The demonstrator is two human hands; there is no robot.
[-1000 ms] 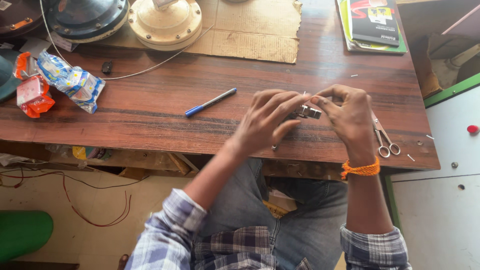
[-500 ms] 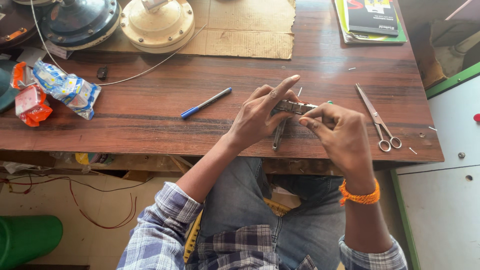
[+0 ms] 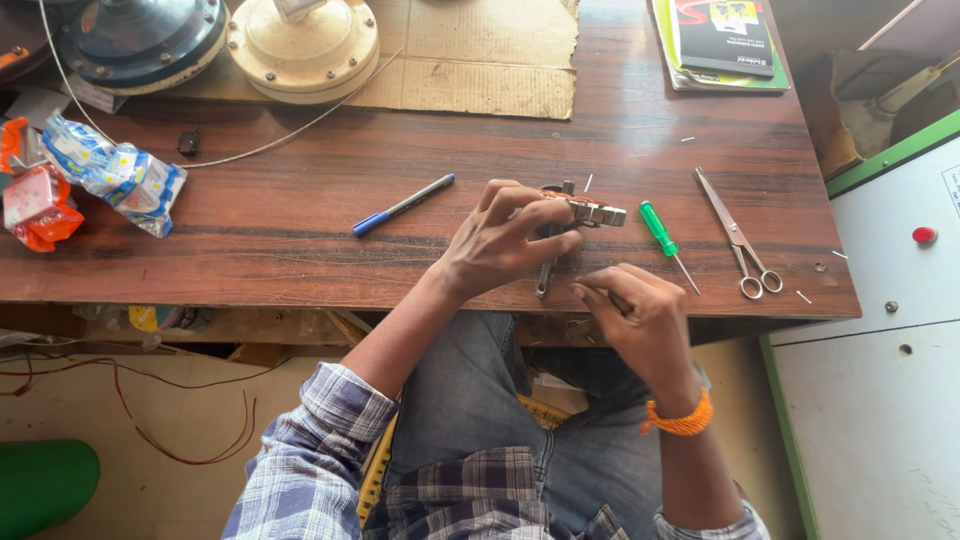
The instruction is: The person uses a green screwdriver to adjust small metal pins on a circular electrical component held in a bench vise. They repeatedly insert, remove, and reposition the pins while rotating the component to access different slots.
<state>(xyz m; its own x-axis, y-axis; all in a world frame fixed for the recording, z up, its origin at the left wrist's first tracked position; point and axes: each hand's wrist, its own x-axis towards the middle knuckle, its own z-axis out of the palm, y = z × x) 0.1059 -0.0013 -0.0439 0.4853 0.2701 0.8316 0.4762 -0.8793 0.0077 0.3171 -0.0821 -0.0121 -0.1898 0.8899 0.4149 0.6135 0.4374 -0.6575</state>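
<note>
My left hand [image 3: 505, 243] grips a small metal part with a coppery winding [image 3: 590, 211] and presses it down on the wooden table [image 3: 300, 230]. A thin metal tool [image 3: 545, 272] lies under that hand's fingers. My right hand [image 3: 637, 315] is pulled back to the table's front edge, fingers curled; whether it pinches something small I cannot tell. A green-handled screwdriver [image 3: 659, 229] lies just right of the part, uncovered. Scissors [image 3: 737, 237] lie further right.
A blue pen [image 3: 402, 205] lies left of my hands. Snack packets [image 3: 90, 180] sit at the left edge. Two round motor housings [image 3: 300, 45] and a cardboard sheet [image 3: 480, 60] lie at the back, books [image 3: 722, 40] at the back right. A white cabinet [image 3: 890, 350] stands on the right.
My right hand has let go of the metal part and drawn back toward the table edge, uncovering the green screwdriver. My left hand stays on the part.
</note>
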